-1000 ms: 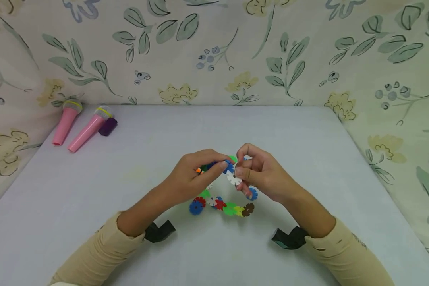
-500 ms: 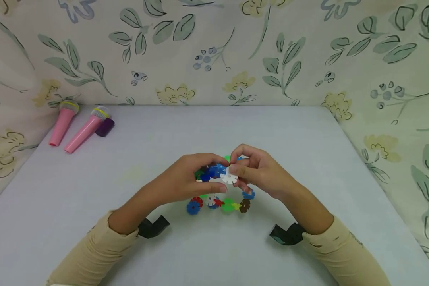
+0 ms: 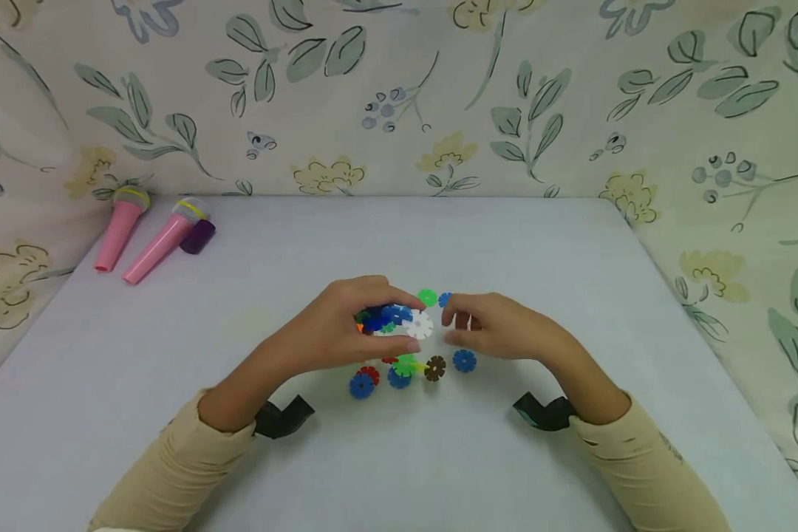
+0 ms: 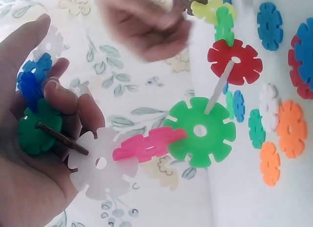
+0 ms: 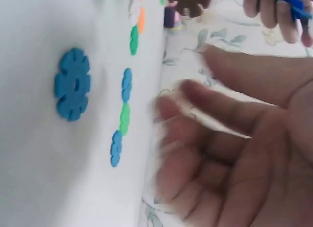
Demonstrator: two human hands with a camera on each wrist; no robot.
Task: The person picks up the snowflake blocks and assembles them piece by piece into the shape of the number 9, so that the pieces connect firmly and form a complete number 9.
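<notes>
My left hand [image 3: 329, 325] holds a chain of slotted plastic flower discs, its fingers curled behind the blue and green ones. A white disc [image 3: 418, 324] forms the chain's end by the fingertips. In the left wrist view the chain runs on through a large white disc [image 4: 102, 163], a pink one [image 4: 149, 144], a green one [image 4: 188, 144] and a red one [image 4: 242, 70]. A brown disc [image 3: 435, 369] ends the hanging part. My right hand [image 3: 505, 325] is beside the white end, apart from it, fingers loosely bent and holding nothing.
Loose discs lie on the white table [image 3: 273, 244]: a blue one [image 3: 464, 360] below the right hand, a green one [image 3: 427, 298] behind, and orange ones [image 4: 291, 129] in the left wrist view. Two pink toy microphones [image 3: 162, 240] and a purple cylinder [image 3: 198, 237] lie back left.
My right hand has let go of the white disc and drawn off to the right. The left thumb has come away from the blue disc. The brown end has swung left.
</notes>
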